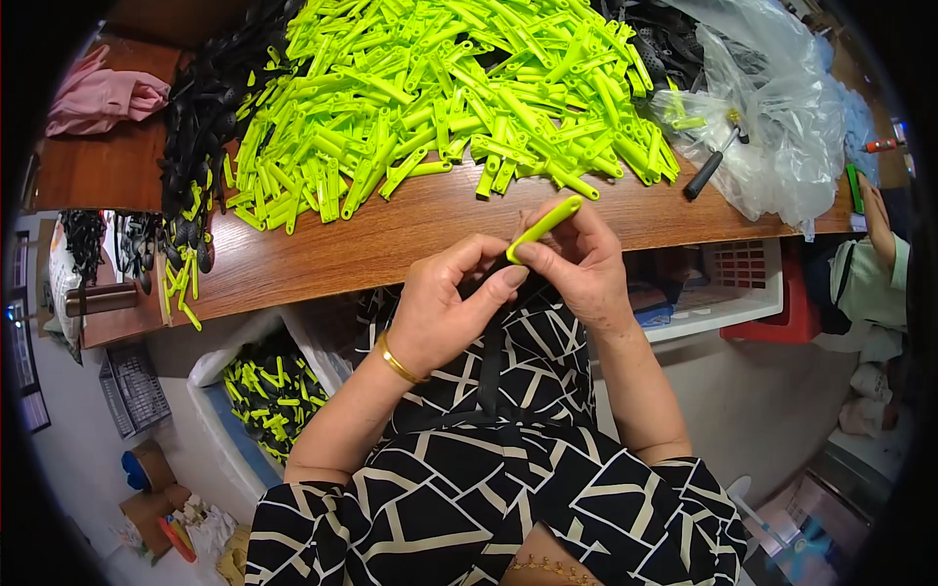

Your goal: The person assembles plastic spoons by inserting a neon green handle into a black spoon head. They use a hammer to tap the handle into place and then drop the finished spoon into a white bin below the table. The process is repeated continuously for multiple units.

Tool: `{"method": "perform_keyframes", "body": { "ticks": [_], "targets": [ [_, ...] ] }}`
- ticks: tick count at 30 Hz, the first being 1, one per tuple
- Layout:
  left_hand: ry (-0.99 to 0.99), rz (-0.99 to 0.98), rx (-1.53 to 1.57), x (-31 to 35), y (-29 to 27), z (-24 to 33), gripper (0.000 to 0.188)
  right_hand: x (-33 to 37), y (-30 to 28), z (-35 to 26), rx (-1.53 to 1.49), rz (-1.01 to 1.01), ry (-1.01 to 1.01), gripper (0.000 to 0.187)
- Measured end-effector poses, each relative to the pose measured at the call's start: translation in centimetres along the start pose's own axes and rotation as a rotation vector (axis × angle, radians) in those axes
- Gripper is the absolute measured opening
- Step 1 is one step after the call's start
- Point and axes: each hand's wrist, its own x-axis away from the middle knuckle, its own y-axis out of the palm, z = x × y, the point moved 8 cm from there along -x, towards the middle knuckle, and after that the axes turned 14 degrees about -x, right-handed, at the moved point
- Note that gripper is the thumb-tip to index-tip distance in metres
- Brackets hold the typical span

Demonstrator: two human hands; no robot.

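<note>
A neon yellow-green plastic strip (pixel 543 229) with rounded ends is pinched between the thumb and fingers of my right hand (pixel 584 266), slanting up to the right. Close to its lower end, my left hand (pixel 445 298) is closed, thumb tip against the fingers. Whatever it grips is mostly hidden; something dark shows between its fingers. Both hands are just off the near edge of the brown wooden table (pixel 342 256), above my lap. Beyond them lies a large heap of matching neon strips (pixel 459 98).
Black parts (pixel 191 127) hang over the table's left side. At right lie a black-handled tool (pixel 718 164) and a clear plastic bag (pixel 796 117). Below are a bin of black-and-neon pieces (pixel 208 398) and a white crate (pixel 757 293). Another person's hand (pixel 875 213) is at far right.
</note>
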Motion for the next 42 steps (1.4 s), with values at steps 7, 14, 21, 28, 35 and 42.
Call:
{"method": "perform_keyframes", "body": {
  "ticks": [7,14,21,28,35,42],
  "targets": [
    [-0.293,-0.786,0.905,3.9,4.5,-2.0,0.041,1.8,1.8,-0.7,0.071,-0.429,-0.094,0.019],
    [-0.29,-0.748,1.1,3.9,5.3,0.3,0.039,0.6,1.6,-1.0,-0.082,-0.598,-0.125,0.033],
    [-0.26,-0.348,0.991,1.6,2.1,-2.4,0.017,-1.9,0.5,-0.4,0.066,-0.171,0.045,0.064],
    [-0.272,0.067,0.734,0.3,-0.9,-5.1,0.016,-7.1,1.6,-4.5,1.204,-0.132,-0.657,0.025],
    [-0.317,0.071,0.741,-0.1,-1.3,-5.7,0.023,-10.8,0.3,-5.5,1.277,-0.041,-0.656,0.021],
    [-0.279,0.049,0.737,-1.5,-1.4,-4.5,0.027,-13.7,-1.2,-4.3,1.353,-0.048,-0.397,0.022]
  ]
}}
